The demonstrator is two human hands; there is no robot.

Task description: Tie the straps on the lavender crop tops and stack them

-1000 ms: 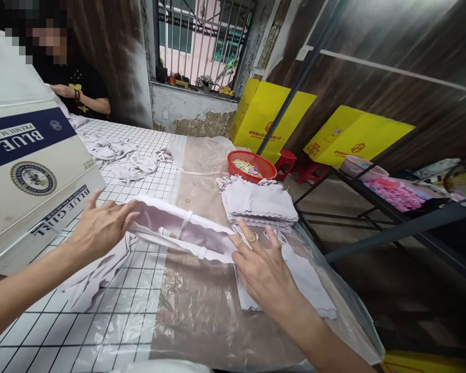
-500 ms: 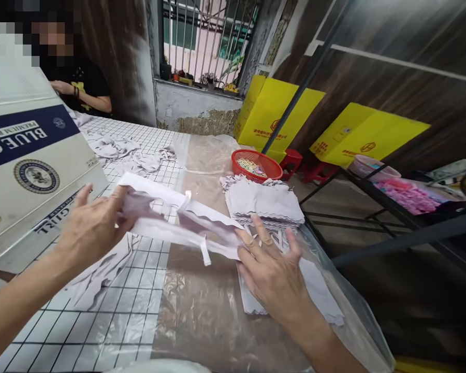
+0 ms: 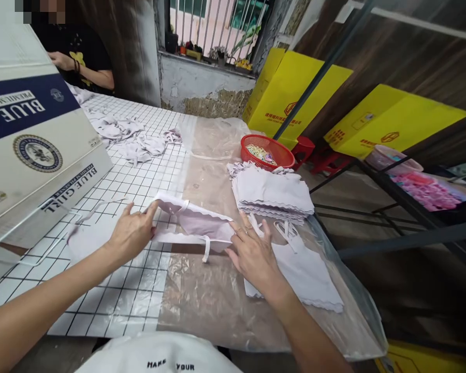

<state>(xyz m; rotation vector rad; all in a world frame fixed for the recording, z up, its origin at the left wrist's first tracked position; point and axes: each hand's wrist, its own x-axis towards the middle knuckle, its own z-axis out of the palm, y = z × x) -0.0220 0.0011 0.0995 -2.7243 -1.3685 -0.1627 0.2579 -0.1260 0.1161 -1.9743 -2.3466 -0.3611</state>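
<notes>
My left hand (image 3: 132, 233) pinches the left end of a pale lilac cloth piece (image 3: 194, 224) with scalloped edges and white straps. My right hand (image 3: 252, 254) grips its right end, fingers curled over the fabric. The piece is held just above the plastic-covered table (image 3: 202, 305). Under and right of my right hand lies a flat pile of the same cloth pieces (image 3: 306, 274). A taller neat stack of them (image 3: 274, 194) sits farther back.
A large cardboard box (image 3: 31, 150) printed "BLUE GIRL" stands at the left. Loose cloth pieces (image 3: 124, 137) lie on the gridded tabletop near another person (image 3: 77, 52) at the far left. A red basket (image 3: 267, 152) sits behind the stack. Yellow boxes (image 3: 295, 98) and a metal rack (image 3: 411, 207) stand at the right.
Both hands have lowered the cloth piece toward the table and brought it closer to me. The camera has tilted down, showing more of the near table edge.
</notes>
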